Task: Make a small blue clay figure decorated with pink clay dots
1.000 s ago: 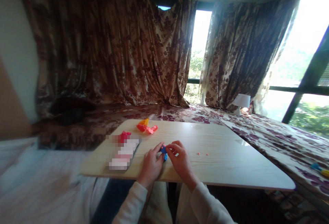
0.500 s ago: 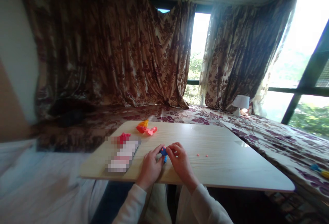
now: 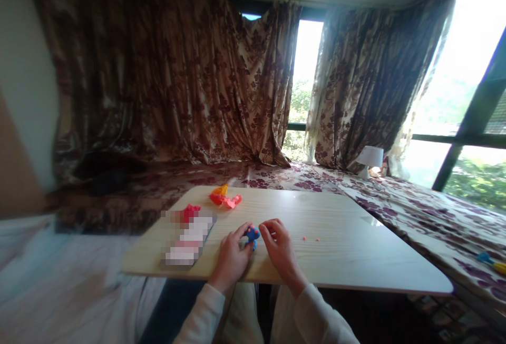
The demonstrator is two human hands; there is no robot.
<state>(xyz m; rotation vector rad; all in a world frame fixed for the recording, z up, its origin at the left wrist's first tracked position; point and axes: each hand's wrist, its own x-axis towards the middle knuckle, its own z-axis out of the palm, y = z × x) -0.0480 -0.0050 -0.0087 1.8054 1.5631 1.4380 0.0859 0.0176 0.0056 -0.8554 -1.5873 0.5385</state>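
Observation:
My left hand (image 3: 231, 256) grips a small blue modelling-clay figure (image 3: 252, 233) between thumb and fingers, just above the table. Several red dots show on its darker blue upper part, and a lighter blue part hangs below. Part of the figure is hidden behind my left fingers. Close to its right side is my right hand (image 3: 279, 244), a small gap away, with thumb and fingertips drawn together and nothing visible in them. To the right of that hand, two tiny red clay balls (image 3: 304, 238) lie on the table.
The pale wooden table (image 3: 356, 259) holds a blurred-out flat object (image 3: 192, 241) at left, a pinkish-red clay lump (image 3: 192, 209) behind it, and orange-red (image 3: 231, 202) and yellow pieces (image 3: 222, 189) at the back. A white lamp (image 3: 371, 157) stands beyond, on the flowered cloth.
My right hand has drawn slightly right, away from the blue clay figure. The figure has turned a little in my left hand, and more red dots show on it.

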